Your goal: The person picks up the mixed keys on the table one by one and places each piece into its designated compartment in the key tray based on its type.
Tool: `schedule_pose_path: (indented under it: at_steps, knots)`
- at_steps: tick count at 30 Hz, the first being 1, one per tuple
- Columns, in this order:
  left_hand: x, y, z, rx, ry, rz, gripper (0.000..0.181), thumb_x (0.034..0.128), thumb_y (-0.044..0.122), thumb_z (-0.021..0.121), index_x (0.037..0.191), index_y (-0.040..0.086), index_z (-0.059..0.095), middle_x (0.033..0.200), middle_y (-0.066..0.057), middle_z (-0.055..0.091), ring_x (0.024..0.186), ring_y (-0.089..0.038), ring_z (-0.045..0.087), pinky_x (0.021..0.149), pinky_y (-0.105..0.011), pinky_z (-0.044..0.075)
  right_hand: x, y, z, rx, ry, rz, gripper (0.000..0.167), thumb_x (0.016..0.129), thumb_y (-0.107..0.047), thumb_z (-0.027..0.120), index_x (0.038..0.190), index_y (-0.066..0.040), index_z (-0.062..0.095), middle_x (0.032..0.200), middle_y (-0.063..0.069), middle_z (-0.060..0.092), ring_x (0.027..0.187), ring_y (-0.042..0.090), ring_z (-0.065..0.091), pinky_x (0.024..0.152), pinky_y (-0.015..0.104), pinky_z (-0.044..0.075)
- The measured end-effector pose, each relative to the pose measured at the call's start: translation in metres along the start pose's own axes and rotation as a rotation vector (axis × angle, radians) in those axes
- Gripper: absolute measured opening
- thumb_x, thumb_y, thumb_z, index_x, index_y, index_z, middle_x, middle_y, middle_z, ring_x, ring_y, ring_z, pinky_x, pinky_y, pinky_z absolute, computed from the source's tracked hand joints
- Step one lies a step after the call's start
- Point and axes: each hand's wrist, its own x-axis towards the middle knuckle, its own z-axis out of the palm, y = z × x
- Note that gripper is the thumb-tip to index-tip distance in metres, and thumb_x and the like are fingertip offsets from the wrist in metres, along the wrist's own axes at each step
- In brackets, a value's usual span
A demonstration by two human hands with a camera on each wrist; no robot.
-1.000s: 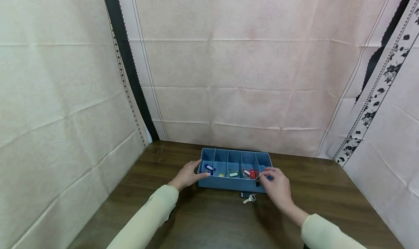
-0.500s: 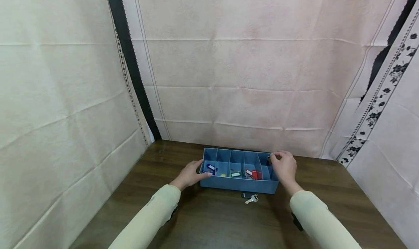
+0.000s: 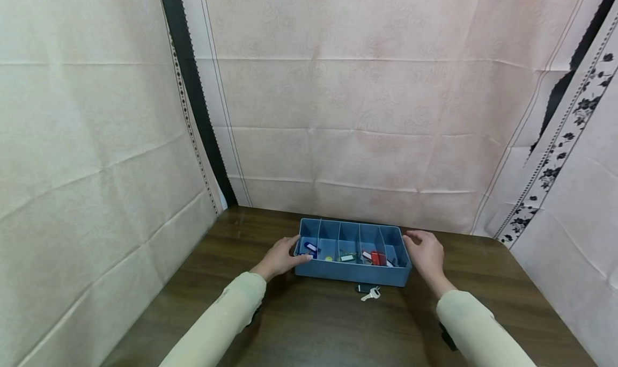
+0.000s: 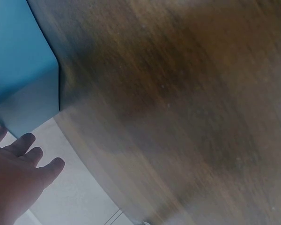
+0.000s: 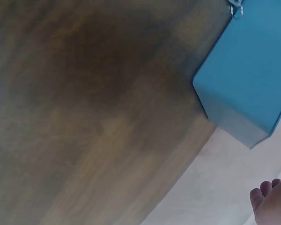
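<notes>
A blue divided box [image 3: 352, 272] stands on the table, with colored key tags in its compartments. My left hand [image 3: 280, 258] rests at the box's left end, thumb over the front corner; its fingers look spread in the left wrist view. At the right end, my right hand [image 3: 426, 255] is beside the wall with nothing in its fingers. The blue tag [image 3: 311, 247] lies far left, a small yellow piece [image 3: 329, 258] beside it, then a green tag [image 3: 347, 258] and a red tag [image 3: 375, 257]. A dark item [image 3: 391, 263] is partly hidden in the rightmost compartment.
A silver key [image 3: 371, 294] with a dark tag [image 3: 365, 288] lies on the brown wooden table [image 3: 318, 324] just in front of the box. Pale cloth [image 3: 367, 115] hangs behind the table and along both sides.
My right hand has gone from the box's front right to above the rightmost compartment, let go of a dark-tagged item there, and drawn back to the right end. My left hand has stayed put.
</notes>
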Motion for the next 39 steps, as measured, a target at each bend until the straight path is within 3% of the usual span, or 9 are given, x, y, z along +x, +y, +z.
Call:
schedule_pose_path:
  at_steps: [6,13,18,25,34,39]
  knots:
    - [-0.001,-0.001,-0.001,0.007,0.003,-0.013,0.083,0.0888,0.056,0.067,0.154,0.014,0.037,0.156,-0.021,0.033,0.143,-0.042,0.028,0.11,-0.063,0.028,-0.026,-0.001,-0.005,0.059,-0.081,-0.052,0.031,0.098,-0.023,0.065,0.116,0.001,0.07,0.123,0.022,0.062,0.117,0.038,0.055,0.098,0.055,0.044]
    - [0.001,-0.003,-0.001,0.005,0.007,-0.018,0.083,0.0887,0.058,0.066,0.154,0.015,0.037,0.156,-0.02,0.032,0.143,-0.041,0.028,0.109,-0.063,0.027,-0.069,-0.003,-0.006,0.071,-0.078,-0.152,0.022,0.092,-0.019,0.073,0.107,-0.003,0.076,0.111,0.013,0.069,0.104,0.03,0.065,0.089,0.05,0.051]
    - [0.001,-0.003,-0.002,0.009,0.006,-0.021,0.083,0.0886,0.057,0.066,0.154,0.016,0.037,0.157,-0.02,0.032,0.144,-0.041,0.028,0.11,-0.063,0.027,-0.092,-0.002,0.008,0.029,-0.191,-0.182,0.014,0.086,-0.013,0.077,0.099,-0.007,0.078,0.102,0.005,0.07,0.099,0.025,0.066,0.086,0.048,0.052]
    - [0.0,-0.002,-0.001,0.005,0.004,-0.017,0.085,0.0876,0.059,0.066,0.154,0.015,0.037,0.156,-0.021,0.033,0.143,-0.042,0.029,0.109,-0.063,0.028,-0.102,0.007,0.034,-0.058,-0.354,-0.158,0.013,0.084,-0.014,0.079,0.096,-0.011,0.077,0.1,0.001,0.067,0.096,0.021,0.064,0.085,0.046,0.051]
    - [0.0,0.0,-0.001,0.004,0.003,-0.014,0.086,0.0868,0.061,0.066,0.154,0.015,0.037,0.156,-0.021,0.033,0.142,-0.042,0.03,0.108,-0.064,0.029,-0.099,0.006,0.043,-0.168,-0.35,-0.22,0.026,0.084,-0.012,0.077,0.108,-0.002,0.075,0.101,0.01,0.068,0.095,0.027,0.064,0.084,0.049,0.052]
    - [0.001,0.0,0.0,0.004,0.002,-0.017,0.086,0.0868,0.06,0.066,0.153,0.015,0.038,0.156,-0.021,0.033,0.143,-0.042,0.029,0.109,-0.064,0.028,-0.098,0.008,0.044,-0.215,-0.371,-0.258,0.011,0.082,-0.01,0.078,0.093,-0.009,0.077,0.093,0.004,0.065,0.089,0.024,0.063,0.078,0.046,0.053]
